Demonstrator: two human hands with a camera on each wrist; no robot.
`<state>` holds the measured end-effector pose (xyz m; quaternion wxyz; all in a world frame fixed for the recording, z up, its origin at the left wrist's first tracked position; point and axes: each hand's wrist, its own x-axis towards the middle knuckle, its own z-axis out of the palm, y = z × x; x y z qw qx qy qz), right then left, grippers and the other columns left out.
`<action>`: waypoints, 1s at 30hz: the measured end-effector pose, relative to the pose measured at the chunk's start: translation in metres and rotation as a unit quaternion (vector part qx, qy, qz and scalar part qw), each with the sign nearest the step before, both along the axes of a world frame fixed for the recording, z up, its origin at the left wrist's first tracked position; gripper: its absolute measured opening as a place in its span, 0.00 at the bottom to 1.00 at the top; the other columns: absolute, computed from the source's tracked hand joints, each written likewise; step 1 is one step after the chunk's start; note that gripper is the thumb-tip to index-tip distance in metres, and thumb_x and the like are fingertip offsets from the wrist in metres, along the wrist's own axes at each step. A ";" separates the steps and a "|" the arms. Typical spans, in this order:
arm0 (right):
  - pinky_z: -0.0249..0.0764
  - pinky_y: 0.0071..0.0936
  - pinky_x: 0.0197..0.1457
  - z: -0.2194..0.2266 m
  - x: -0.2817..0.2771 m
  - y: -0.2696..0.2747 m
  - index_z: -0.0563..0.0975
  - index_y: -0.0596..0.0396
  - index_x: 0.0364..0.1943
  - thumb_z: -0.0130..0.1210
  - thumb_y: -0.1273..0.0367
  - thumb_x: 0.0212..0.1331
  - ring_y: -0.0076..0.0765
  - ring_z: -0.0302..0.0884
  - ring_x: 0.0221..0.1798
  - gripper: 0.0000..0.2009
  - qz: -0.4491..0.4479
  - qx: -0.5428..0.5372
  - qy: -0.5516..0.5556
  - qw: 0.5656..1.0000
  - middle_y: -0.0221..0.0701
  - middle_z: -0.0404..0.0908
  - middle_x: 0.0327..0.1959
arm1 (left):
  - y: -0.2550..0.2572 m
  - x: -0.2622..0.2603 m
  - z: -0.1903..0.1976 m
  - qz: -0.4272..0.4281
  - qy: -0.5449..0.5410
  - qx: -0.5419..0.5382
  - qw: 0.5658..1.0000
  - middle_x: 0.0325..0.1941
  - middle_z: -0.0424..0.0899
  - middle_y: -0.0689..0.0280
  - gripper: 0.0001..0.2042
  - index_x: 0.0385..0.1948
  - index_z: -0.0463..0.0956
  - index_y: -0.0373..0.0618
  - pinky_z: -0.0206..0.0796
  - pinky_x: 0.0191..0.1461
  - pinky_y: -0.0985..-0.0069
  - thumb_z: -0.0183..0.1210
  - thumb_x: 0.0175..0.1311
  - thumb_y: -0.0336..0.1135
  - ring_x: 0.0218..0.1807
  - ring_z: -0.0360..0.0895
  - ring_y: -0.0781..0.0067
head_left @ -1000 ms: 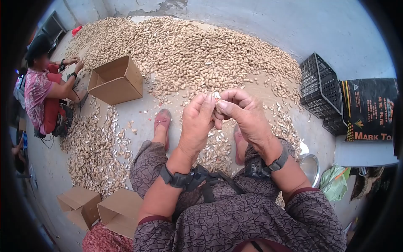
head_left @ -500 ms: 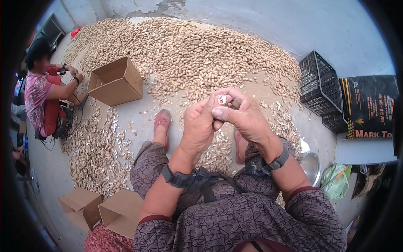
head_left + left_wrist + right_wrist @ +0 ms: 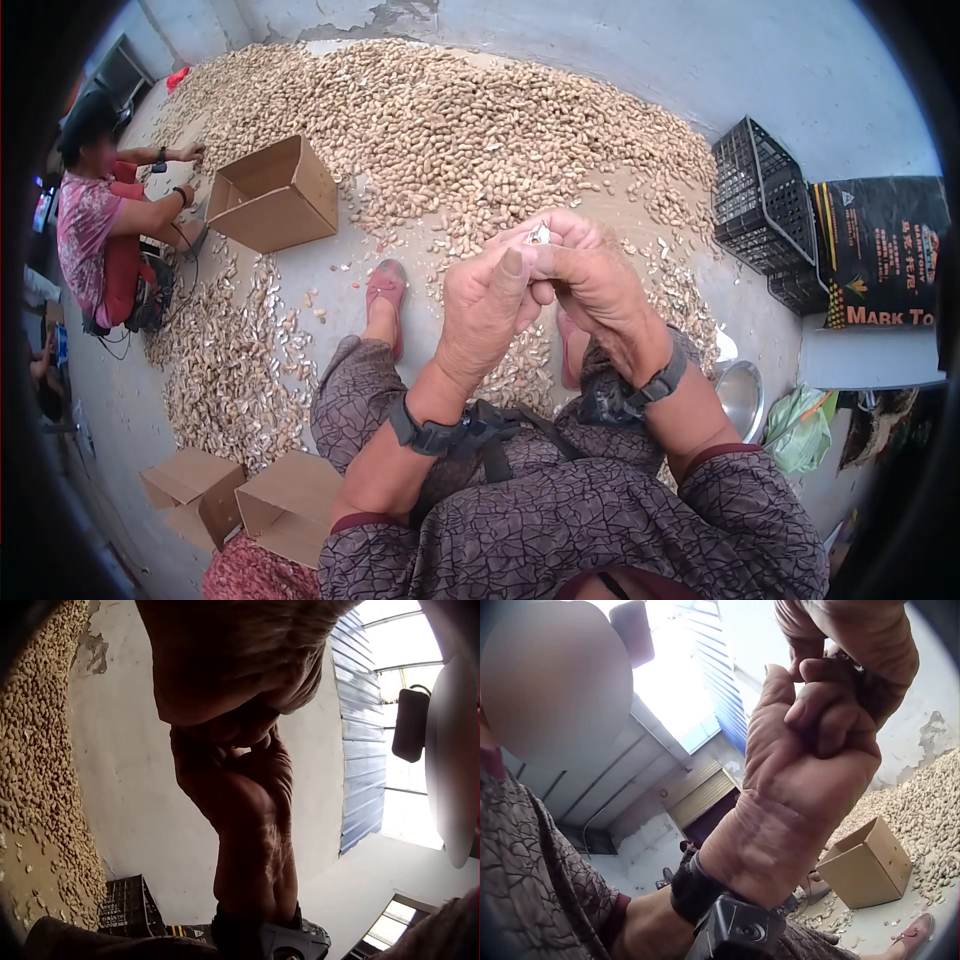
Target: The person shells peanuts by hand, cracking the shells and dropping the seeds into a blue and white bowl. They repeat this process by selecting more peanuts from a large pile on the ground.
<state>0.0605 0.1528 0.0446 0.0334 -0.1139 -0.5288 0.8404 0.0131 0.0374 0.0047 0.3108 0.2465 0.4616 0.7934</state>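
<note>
Both my hands meet in front of my chest in the head view. A small pale peanut point(image 3: 540, 235) is pinched between them, mostly covered by fingers. My left hand point(image 3: 512, 265) curls against it from the left, thumb raised. My right hand point(image 3: 552, 242) wraps over it from the right, fingers bent round the top. The left wrist view looks up at the left hand point(image 3: 240, 667) pressed to the right hand point(image 3: 247, 795). In the right wrist view the left hand point(image 3: 810, 757) sits under the curled right hand point(image 3: 855, 637); the peanut is hidden there.
A wide peanut pile point(image 3: 450, 120) covers the floor ahead, with an open cardboard box point(image 3: 275, 190) on its left. Shells point(image 3: 225, 360) lie left of my sandalled foot point(image 3: 385, 290). Black crates point(image 3: 760, 215), a metal bowl point(image 3: 740, 400) and a seated person point(image 3: 95, 220) flank me.
My hands have stayed together and turned a little; the peanut has shifted slightly right and my left thumb has come up over it. The seated person has reached an arm towards the pile.
</note>
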 end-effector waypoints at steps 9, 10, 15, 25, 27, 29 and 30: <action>0.66 0.15 0.26 -0.014 -0.006 0.005 0.74 0.62 0.32 0.56 0.67 0.53 0.16 0.68 0.24 0.11 0.016 -0.018 0.048 0.999 0.26 0.74 0.22 | 0.003 -0.004 0.009 -0.004 -0.085 0.035 0.996 0.21 0.70 0.69 0.21 0.43 0.69 0.32 0.49 0.17 0.92 0.46 0.64 0.45 0.15 0.58 0.89; 0.66 0.15 0.26 -0.011 -0.005 0.006 0.74 0.62 0.32 0.56 0.67 0.53 0.16 0.68 0.24 0.11 0.015 -0.017 0.048 0.999 0.26 0.74 0.22 | 0.004 -0.004 0.009 -0.005 -0.084 0.035 0.996 0.21 0.70 0.69 0.21 0.43 0.69 0.32 0.49 0.17 0.92 0.46 0.64 0.45 0.15 0.58 0.89; 0.66 0.15 0.25 0.003 -0.007 0.001 0.73 0.59 0.27 0.54 0.63 0.56 0.18 0.70 0.21 0.12 -0.098 0.169 0.032 0.980 0.28 0.75 0.20 | 0.007 -0.006 0.009 0.047 -0.063 0.041 0.996 0.21 0.67 0.72 0.15 0.45 0.66 0.36 0.50 0.19 0.92 0.43 0.66 0.40 0.17 0.57 0.89; 0.63 0.13 0.20 0.000 -0.013 -0.003 0.74 0.59 0.22 0.55 0.63 0.54 0.16 0.68 0.18 0.13 -0.054 0.115 0.002 0.992 0.28 0.74 0.17 | 0.015 0.001 0.007 0.135 0.008 -0.006 0.991 0.20 0.63 0.75 0.11 0.40 0.65 0.41 0.49 0.18 0.90 0.40 0.67 0.38 0.18 0.56 0.91; 0.62 0.15 0.19 -0.002 -0.015 -0.007 0.73 0.59 0.19 0.54 0.63 0.55 0.15 0.66 0.18 0.14 -0.083 0.126 -0.013 0.988 0.27 0.73 0.16 | 0.018 0.000 0.003 0.172 0.010 -0.034 0.985 0.20 0.63 0.76 0.09 0.37 0.66 0.42 0.48 0.18 0.90 0.39 0.67 0.36 0.18 0.55 0.91; 0.62 0.16 0.19 -0.004 -0.018 -0.007 0.73 0.59 0.18 0.53 0.64 0.55 0.15 0.65 0.19 0.14 -0.086 0.155 -0.024 0.984 0.26 0.72 0.16 | 0.020 0.000 -0.001 0.195 0.029 -0.052 0.979 0.20 0.63 0.76 0.09 0.36 0.66 0.42 0.49 0.18 0.89 0.38 0.66 0.35 0.19 0.56 0.91; 0.61 0.17 0.19 -0.006 -0.019 -0.007 0.72 0.59 0.17 0.52 0.65 0.55 0.15 0.64 0.19 0.14 -0.088 0.184 -0.033 0.978 0.25 0.71 0.15 | 0.020 -0.001 -0.003 0.218 0.050 -0.070 0.972 0.20 0.64 0.76 0.09 0.35 0.66 0.42 0.49 0.19 0.89 0.38 0.66 0.35 0.19 0.57 0.91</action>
